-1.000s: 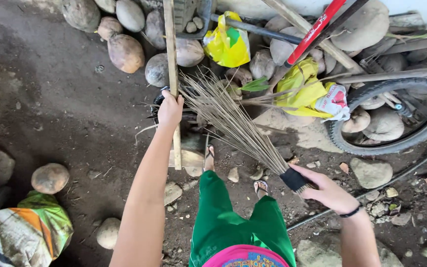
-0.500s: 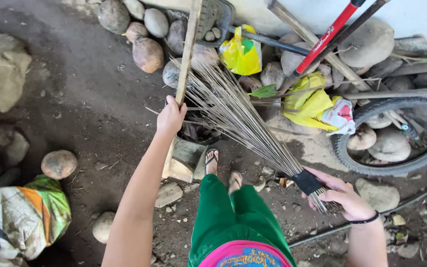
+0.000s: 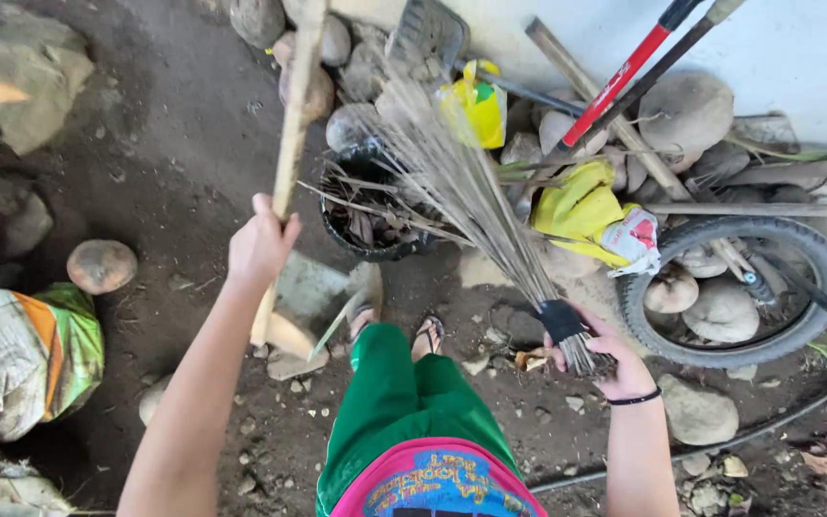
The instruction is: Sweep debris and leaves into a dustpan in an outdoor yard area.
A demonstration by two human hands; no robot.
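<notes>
Head view: dirt ground seen from above, stones along the wall.
Left hand (image 3: 260, 244): closed around a wooden pole (image 3: 289, 163), held upright.
Right hand (image 3: 600, 359): closed around the bound black base of a stick broom (image 3: 476, 201).
Broom place: bristles fanned over a black bucket (image 3: 370, 230).
Handling: judged light, with springy, brittle bristles; best held at the binding.

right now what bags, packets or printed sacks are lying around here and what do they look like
Yellow plastic bag: top centre among the stones, crumpled, yellow with green.
Yellow bag with a white and red packet: right of the stick broom, beside the tyre.
Printed woven sack: left edge, crumpled, orange, green and grey-white.
</notes>
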